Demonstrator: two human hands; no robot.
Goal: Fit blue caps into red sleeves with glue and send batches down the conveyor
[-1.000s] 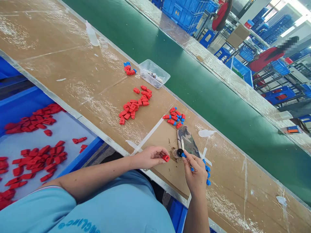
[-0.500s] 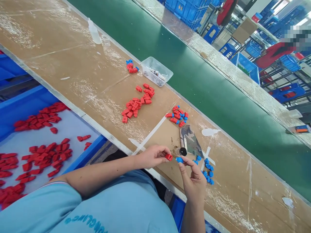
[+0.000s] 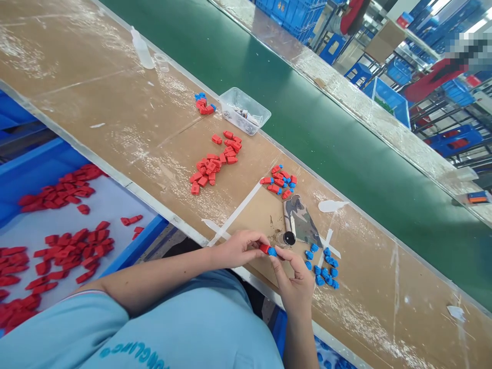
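Observation:
Between thumb and fingers, my left hand [image 3: 246, 249] pinches a red plastic piece [image 3: 264, 248]. My right hand [image 3: 295, 279] grips a small blue plastic piece [image 3: 272, 251], which meets the end of the red one; how far they fit together I cannot tell. Just beyond my hands stands a small cup with a black top [image 3: 289, 238], beside a camouflage-patterned cloth [image 3: 303, 220]. Loose blue pieces [image 3: 326, 269] lie right of my right hand. Farther back is a cluster of joined red-and-blue pieces [image 3: 280, 182].
Loose red pieces [image 3: 211, 166] are heaped on the brown worktable [image 3: 161, 128]. A clear tray [image 3: 246, 111] sits by the green belt [image 3: 307, 118], and a squeeze bottle [image 3: 142, 48] stands farther left. At lower left, a blue crate [image 3: 134, 246] holds many red pieces. People in red are across the belt.
My right hand has moved left, bringing the blue piece against the red piece. Before, a gap lay between the two. The view has shifted slightly.

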